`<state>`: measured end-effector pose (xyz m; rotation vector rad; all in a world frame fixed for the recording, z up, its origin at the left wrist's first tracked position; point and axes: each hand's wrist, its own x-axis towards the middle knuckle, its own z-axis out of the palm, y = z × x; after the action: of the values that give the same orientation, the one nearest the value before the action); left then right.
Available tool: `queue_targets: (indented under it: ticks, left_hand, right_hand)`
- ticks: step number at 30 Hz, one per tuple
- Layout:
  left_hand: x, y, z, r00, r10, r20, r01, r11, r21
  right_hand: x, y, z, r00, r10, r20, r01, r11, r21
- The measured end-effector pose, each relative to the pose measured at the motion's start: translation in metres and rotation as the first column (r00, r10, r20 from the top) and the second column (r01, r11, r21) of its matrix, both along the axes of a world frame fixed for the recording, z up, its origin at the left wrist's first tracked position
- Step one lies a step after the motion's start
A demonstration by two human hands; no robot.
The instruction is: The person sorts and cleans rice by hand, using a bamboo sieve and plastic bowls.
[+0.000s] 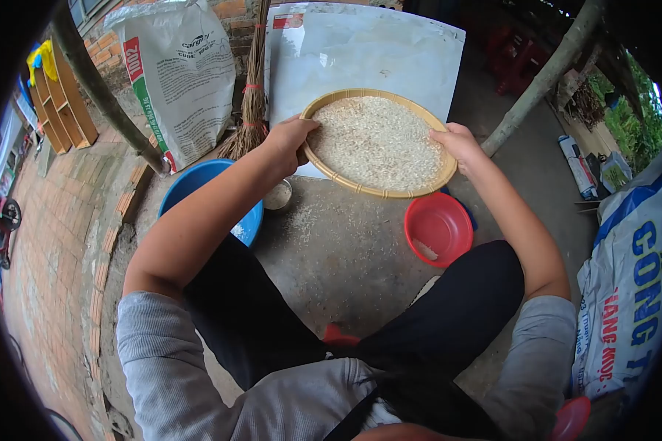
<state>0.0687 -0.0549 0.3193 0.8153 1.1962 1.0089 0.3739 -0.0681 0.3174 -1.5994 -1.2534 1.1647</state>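
Both my hands hold a round woven winnowing basket (360,189) out in front of me, above the floor. My left hand (294,140) grips its left rim, thumb over the edge. On the right rim my right hand (460,145) is closed in the same way, fingers mostly hidden underneath. A spread layer of rice grains (379,143) covers most of the basket. Below and to the right stands a red plastic basin (440,226) with a few grains in it. Partly behind my left forearm are a blue basin (198,176) and a small metal bowl (278,197).
A whitish board (360,51) leans at the back beside a straw broom (254,95) and a large white sack (176,81). Wooden poles (544,81) slant on both sides. Another printed sack (625,294) stands at right. Loose grains lie scattered on the concrete floor (324,250).
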Motion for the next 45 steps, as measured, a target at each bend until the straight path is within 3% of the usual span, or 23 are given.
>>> queue_targets:
  ticks: [3, 4, 5, 8, 9, 11, 13, 14, 15, 17, 18, 21, 23, 25, 28, 31, 32, 34, 37, 40, 41, 43, 45]
  left_hand:
    - [-0.023, 0.03, -0.016, 0.995, -0.086, 0.058, 0.085, 0.996, 0.012]
    - [-0.029, 0.033, -0.006, 0.998, -0.067, 0.018, 0.069, 0.991, -0.116]
    - [-0.034, 0.033, -0.004, 0.993, -0.098, 0.059, 0.103, 0.99, -0.096]
    - [-0.02, 0.035, -0.023, 0.998, -0.049, 0.038, 0.045, 0.994, 0.099]
    - [-0.005, 0.007, 0.0, 0.997, -0.036, -0.063, 0.041, 0.995, 0.085]
    - [0.0, 0.008, -0.001, 0.999, -0.037, 0.013, 0.036, 0.999, 0.021]
    - [-0.023, 0.036, -0.017, 0.995, -0.064, 0.074, 0.062, 0.998, 0.028]
    - [-0.03, 0.038, -0.007, 0.999, -0.028, 0.045, 0.031, 0.995, -0.09]
    - [-0.031, 0.022, 0.011, 0.999, -0.034, 0.03, 0.037, 0.995, -0.091]
    - [-0.028, 0.035, -0.005, 0.995, 0.021, 0.097, -0.016, 0.998, -0.053]
    - [-0.023, 0.039, -0.021, 0.997, 0.024, 0.079, -0.03, 0.997, 0.073]
    - [-0.005, 0.008, 0.001, 1.0, -0.02, -0.013, 0.022, 0.996, 0.091]
    - [-0.028, 0.042, -0.018, 0.992, -0.055, 0.113, 0.048, 0.997, 0.057]
    - [-0.046, 0.042, 0.002, 0.991, -0.086, 0.101, 0.097, 0.989, -0.108]
    - [-0.028, 0.038, -0.008, 0.995, 0.057, 0.087, -0.057, 0.998, -0.002]
    - [-0.006, 0.01, 0.002, 0.999, -0.033, -0.042, 0.034, 0.999, 0.029]
    - [-0.006, 0.008, 0.008, 0.999, -0.011, -0.042, 0.011, 1.0, 0.007]
    - [-0.03, 0.037, -0.005, 0.999, -0.031, 0.043, 0.034, 0.998, -0.057]
    - [-0.043, 0.039, -0.001, 0.993, -0.051, 0.111, 0.065, 0.989, -0.13]
    - [-0.018, 0.026, -0.011, 1.0, -0.006, -0.007, 0.006, 0.997, 0.077]
    - [-0.014, 0.017, -0.006, 0.994, -0.103, -0.018, 0.104, 0.993, 0.061]
    - [-0.01, 0.013, 0.002, 0.991, -0.094, -0.1, 0.097, 0.995, 0.032]
    - [-0.034, 0.044, -0.013, 0.996, -0.076, 0.039, 0.077, 0.996, -0.044]
  right_hand:
    - [-0.014, -0.01, 0.01, 0.997, -0.07, 0.03, 0.068, 0.996, 0.059]
    - [-0.023, -0.017, 0.018, 1.0, 0.004, -0.031, -0.004, 1.0, -0.004]
    - [-0.027, -0.02, 0.023, 0.992, 0.074, -0.098, -0.08, 0.995, -0.06]
    - [0.002, 0.004, 0.004, 0.995, 0.032, -0.096, -0.037, 0.998, -0.053]
    - [0.011, 0.014, -0.008, 0.996, -0.011, -0.089, 0.005, 0.997, -0.075]
    - [0.009, 0.018, -0.016, 0.981, -0.077, -0.18, 0.059, 0.993, -0.102]
    - [-0.012, 0.003, -0.004, 0.998, -0.06, -0.028, 0.058, 0.996, -0.066]
    - [-0.026, -0.01, 0.012, 0.999, 0.025, -0.046, -0.03, 0.995, -0.094]
    - [-0.024, -0.01, 0.012, 0.999, 0.028, -0.041, -0.032, 0.995, -0.093]
    - [-0.02, -0.003, 0.007, 0.992, 0.086, -0.089, -0.095, 0.991, -0.097]
    - [-0.009, 0.007, -0.003, 0.997, 0.03, -0.071, -0.037, 0.995, -0.089]
    - [0.002, 0.023, -0.022, 0.984, -0.108, -0.14, 0.095, 0.991, -0.094]
    - [-0.028, -0.001, 0.004, 0.993, -0.049, -0.104, 0.039, 0.995, -0.095]
    - [-0.038, -0.01, 0.014, 0.998, 0.016, -0.066, -0.022, 0.995, -0.095]
    - [-0.026, 0.004, 0.006, 0.991, 0.02, -0.129, -0.03, 0.997, -0.071]
    - [0.003, 0.028, -0.017, 0.96, -0.09, -0.266, 0.049, 0.987, -0.155]
    - [0.0, 0.026, -0.018, 0.96, -0.092, -0.264, 0.052, 0.986, -0.155]
    - [-0.028, 0.004, -0.001, 0.995, -0.069, -0.066, 0.065, 0.996, -0.066]
    - [-0.038, -0.006, 0.009, 0.975, 0.095, -0.203, -0.117, 0.988, -0.098]
    - [0.0, 0.021, -0.009, 0.981, -0.029, -0.194, -0.001, 0.988, -0.153]
    - [0.007, 0.025, -0.014, 0.975, -0.074, -0.208, 0.039, 0.985, -0.168]
    - [-0.004, 0.017, -0.01, 0.964, -0.13, -0.232, 0.088, 0.979, -0.183]
    - [-0.027, 0.0, 0.002, 0.994, -0.083, -0.076, 0.075, 0.992, -0.106]
